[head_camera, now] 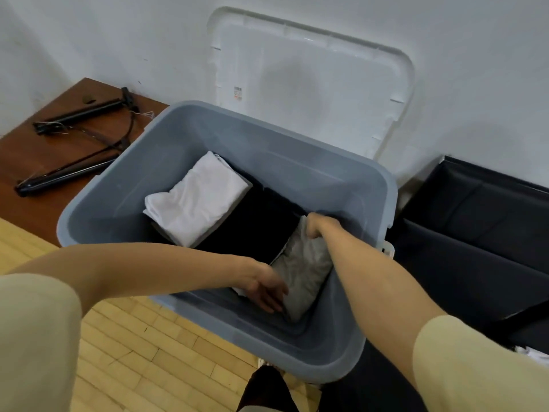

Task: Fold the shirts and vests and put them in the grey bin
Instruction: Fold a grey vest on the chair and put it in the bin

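While the left hand (267, 289) lay flat, fingers straight, against the folded grey garment (306, 269), the right hand (316, 224) gripped its far end, low and right of centre inside the grey bin (208, 120), beside black and white folded clothes.

Short pale cream sleeves: left sleeve (35, 337) at 8 o'clock, right sleeve (487, 364) at 4 o'clock, both loose, plain, ending above the elbow. Forearms bare below. Left hand (267, 288) and right hand (319, 224) bare: no rings, watch or gloves visible.
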`<action>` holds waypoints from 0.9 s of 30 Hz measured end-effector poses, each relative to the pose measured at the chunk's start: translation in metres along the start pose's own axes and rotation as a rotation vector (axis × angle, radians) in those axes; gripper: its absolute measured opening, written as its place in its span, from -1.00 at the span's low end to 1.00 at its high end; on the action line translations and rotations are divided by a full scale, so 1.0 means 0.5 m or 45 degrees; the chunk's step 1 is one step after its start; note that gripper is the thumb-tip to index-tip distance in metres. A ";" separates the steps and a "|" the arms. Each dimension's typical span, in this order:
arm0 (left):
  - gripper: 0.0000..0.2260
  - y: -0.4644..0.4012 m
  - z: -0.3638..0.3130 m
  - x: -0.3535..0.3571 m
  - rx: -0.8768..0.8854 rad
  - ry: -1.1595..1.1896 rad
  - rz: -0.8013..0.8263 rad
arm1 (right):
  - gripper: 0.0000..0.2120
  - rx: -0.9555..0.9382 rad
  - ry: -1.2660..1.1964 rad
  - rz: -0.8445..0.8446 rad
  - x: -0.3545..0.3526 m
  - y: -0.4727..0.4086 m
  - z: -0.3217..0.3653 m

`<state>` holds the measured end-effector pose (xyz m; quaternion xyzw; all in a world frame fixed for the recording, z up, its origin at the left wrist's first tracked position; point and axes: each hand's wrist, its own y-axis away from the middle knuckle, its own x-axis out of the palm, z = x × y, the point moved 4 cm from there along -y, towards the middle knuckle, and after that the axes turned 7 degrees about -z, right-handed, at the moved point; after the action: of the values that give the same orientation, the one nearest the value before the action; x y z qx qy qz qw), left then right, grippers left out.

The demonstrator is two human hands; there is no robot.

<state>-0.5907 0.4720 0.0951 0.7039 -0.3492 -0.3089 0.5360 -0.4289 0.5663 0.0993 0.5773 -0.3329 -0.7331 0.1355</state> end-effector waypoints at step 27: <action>-0.65 0.435 -0.109 0.083 1.327 -0.314 -1.530 | -0.61 -0.962 -0.335 -1.168 -0.215 0.474 -0.214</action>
<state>-0.5581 0.4280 0.3165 0.8918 -0.0666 -0.4174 -0.1616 -0.3409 0.4175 0.3215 0.4784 0.2190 -0.8494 -0.0408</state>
